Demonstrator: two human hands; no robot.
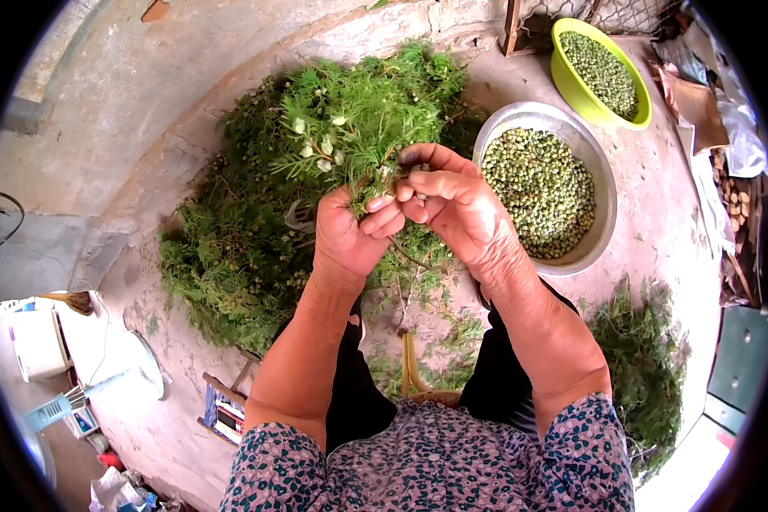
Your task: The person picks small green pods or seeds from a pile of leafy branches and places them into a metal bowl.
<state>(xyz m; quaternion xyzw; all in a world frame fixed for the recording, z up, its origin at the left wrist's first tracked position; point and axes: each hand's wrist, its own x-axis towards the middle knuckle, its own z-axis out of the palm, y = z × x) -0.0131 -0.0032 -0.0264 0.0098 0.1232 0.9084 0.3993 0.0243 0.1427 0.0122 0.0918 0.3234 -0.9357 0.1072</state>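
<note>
My left hand is closed around the stems of a leafy green evergreen sprig that carries pale green cones. Close beside it, my right hand pinches with thumb and fingers at the sprig's edge; small pale green cones show between its fingers. Both hands are raised in front of me, nearly touching. Behind and below them spreads a big heap of cut evergreen branches. To the right of my right hand stands a metal basin filled with small green cones.
A lime-green plastic basin with more green cones stands at the far right by a wire mesh. Another pile of branches lies at the right. A small stool, a broom and a light-blue fan are at the left.
</note>
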